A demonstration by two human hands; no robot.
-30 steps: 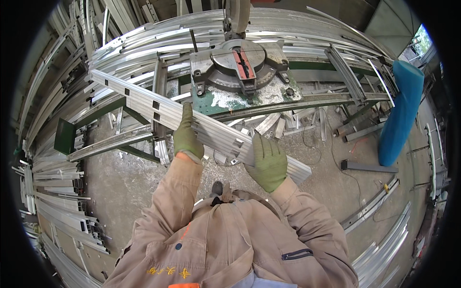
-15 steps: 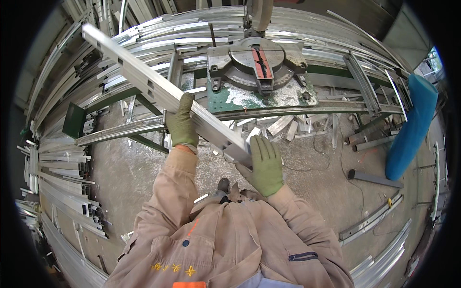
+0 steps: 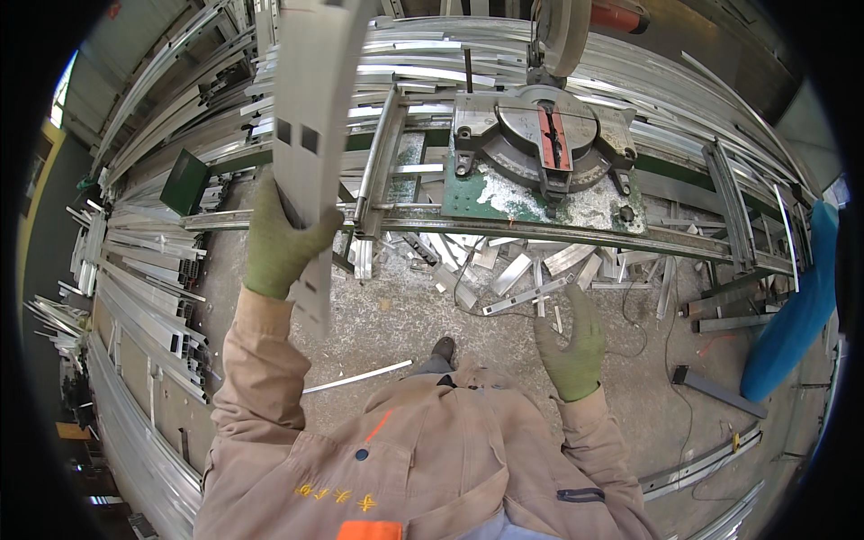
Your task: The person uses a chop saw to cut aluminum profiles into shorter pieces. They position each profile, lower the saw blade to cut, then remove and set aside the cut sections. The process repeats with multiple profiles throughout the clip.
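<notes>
My left hand (image 3: 283, 238), in a green work glove, grips a long silvery metal profile (image 3: 310, 99) with small rectangular cutouts. The profile stands out ahead of me, its far end running past the top edge of the picture and its near end hanging below my hand. Apart from it, my right hand (image 3: 573, 346), gloved in green too, is held over the floor with thumb and fingers apart and nothing in it. Ahead and to the right, a mitre saw (image 3: 549, 135) with a red slotted insert sits on a green plate (image 3: 477, 200) dusted with white.
Metal offcuts (image 3: 513, 274) litter the floor under the saw bench rail (image 3: 666, 243). Stacks of profiles (image 3: 148, 306) lie at the left, and more long profiles (image 3: 414, 72) fill the area behind the bench. At the right leans a blue roll (image 3: 787, 324); a cable (image 3: 681, 432) crosses the floor.
My right hand has let go of the profile and moved right. My left hand has carried the profile left, turning it from a slant to pointing nearly straight ahead.
</notes>
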